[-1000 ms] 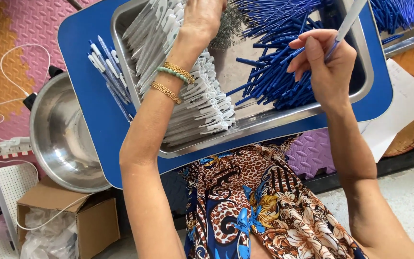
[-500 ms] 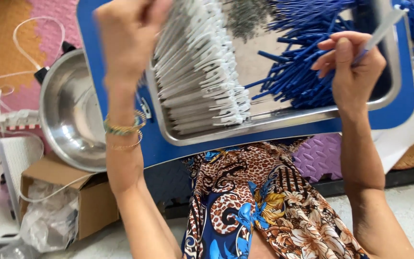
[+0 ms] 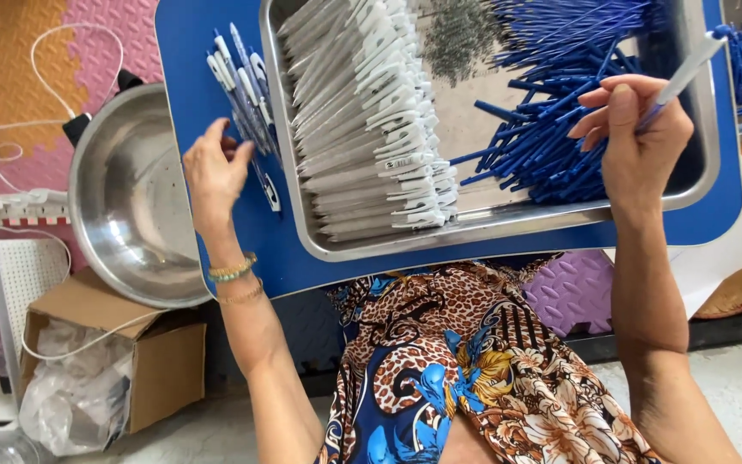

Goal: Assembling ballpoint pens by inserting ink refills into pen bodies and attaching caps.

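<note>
The work looks mid-cycle in pen assembly: the left hand [image 3: 215, 174] hangs with loose, empty fingers over the small pile of finished pens [image 3: 246, 94] on the blue table [image 3: 191, 51], seemingly just beside it, while the right hand [image 3: 637, 137] pinches a white pen barrel [image 3: 684, 73] above the blue refills [image 3: 551, 137] in the steel tray [image 3: 508, 225]; next, a refill must be lined up with the barrel

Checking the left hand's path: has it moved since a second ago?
Yes. The left hand has left the white pen barrels in the steel tray and moved left to the assembled pens beside it.
</note>
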